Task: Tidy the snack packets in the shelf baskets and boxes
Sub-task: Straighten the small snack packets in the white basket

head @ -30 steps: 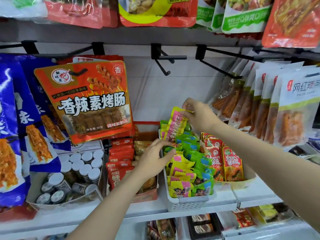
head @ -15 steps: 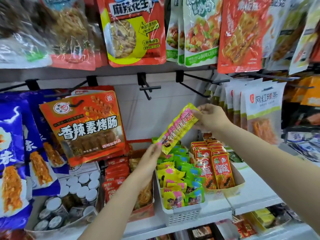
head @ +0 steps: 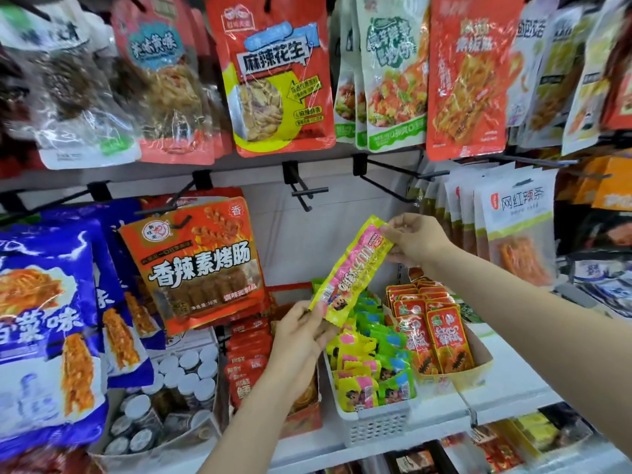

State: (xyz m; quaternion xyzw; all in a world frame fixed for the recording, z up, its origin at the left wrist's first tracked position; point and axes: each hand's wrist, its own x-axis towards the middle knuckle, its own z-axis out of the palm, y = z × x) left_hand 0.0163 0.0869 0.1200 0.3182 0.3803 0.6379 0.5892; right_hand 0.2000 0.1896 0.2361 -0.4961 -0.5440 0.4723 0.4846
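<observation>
The white basket (head: pixel 372 429) sits at the shelf's front edge, packed with small yellow, pink and green packets. Just above it the left hand (head: pixel 301 331) pinches the bottom end of a long pink-and-yellow packet (head: pixel 352 271), and the right hand (head: pixel 415 239) pinches its top end. A second ago this packet was low among the others; now it is lifted clear and stretched slantwise between both hands. It probably gets straightened before going back. Behind hang bigger snack bags on hooks
</observation>
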